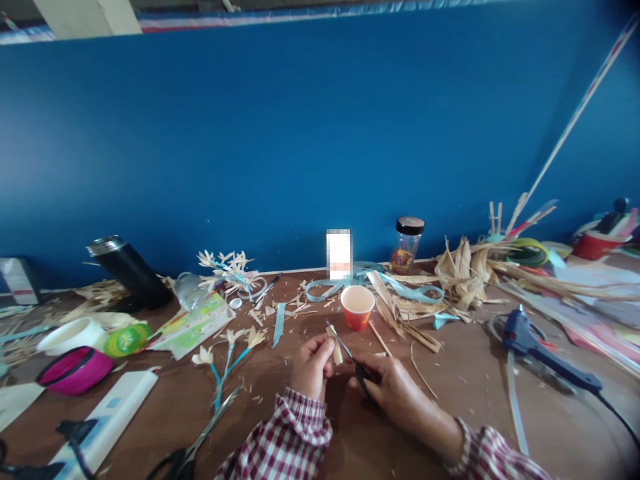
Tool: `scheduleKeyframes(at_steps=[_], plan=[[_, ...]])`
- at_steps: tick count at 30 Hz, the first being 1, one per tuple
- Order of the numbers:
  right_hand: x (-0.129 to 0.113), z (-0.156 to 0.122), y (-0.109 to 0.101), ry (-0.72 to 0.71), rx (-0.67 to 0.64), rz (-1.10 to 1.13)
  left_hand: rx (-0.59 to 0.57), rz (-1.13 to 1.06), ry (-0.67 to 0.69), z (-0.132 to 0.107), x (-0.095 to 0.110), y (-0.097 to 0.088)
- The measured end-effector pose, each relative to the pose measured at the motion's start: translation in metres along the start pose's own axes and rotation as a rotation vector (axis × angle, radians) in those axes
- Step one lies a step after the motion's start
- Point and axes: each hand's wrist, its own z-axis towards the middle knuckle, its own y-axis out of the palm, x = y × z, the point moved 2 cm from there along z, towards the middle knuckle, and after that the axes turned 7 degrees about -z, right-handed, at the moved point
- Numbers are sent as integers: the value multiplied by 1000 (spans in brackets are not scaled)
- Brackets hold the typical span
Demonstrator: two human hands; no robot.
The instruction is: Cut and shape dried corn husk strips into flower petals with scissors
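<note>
My left hand point(313, 365) pinches a small piece of pale corn husk point(338, 352) between thumb and fingers, close to the middle of the table. Wrapped round the dark handles of a pair of scissors point(345, 348), my right hand point(393, 390) holds the blades up against the husk. Just beyond both hands stands a red paper cup point(357, 308). To the left lie husk flowers point(230, 353) with stems bound in light blue tape. A second pair of scissors point(205, 427) rests near them.
A glue gun point(545, 357) lies at right, its cord trailing off. Dried husks point(463, 270) and a glass jar point(406, 247) sit at the back. On the left are a black thermos point(133, 273), a pink bowl-shaped item point(77, 370) and a power strip point(107, 427). A blue panel point(300, 133) rises behind.
</note>
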Motion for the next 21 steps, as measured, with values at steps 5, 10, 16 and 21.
scheduleKeyframes(at_steps=[5, 10, 16, 21], plan=[[-1, -1, 0, 11, -23, -58, 19, -8, -29, 0, 0, 1], [-4, -2, 0, -17, -27, -103, 18, -32, -52, 1, -1, 0], [-1, -4, 2, -12, -5, -99, 10, -21, -55, 2, -2, 0], [5, -3, 6, 52, 24, -18, 7, -24, -59, 1, 0, 1]])
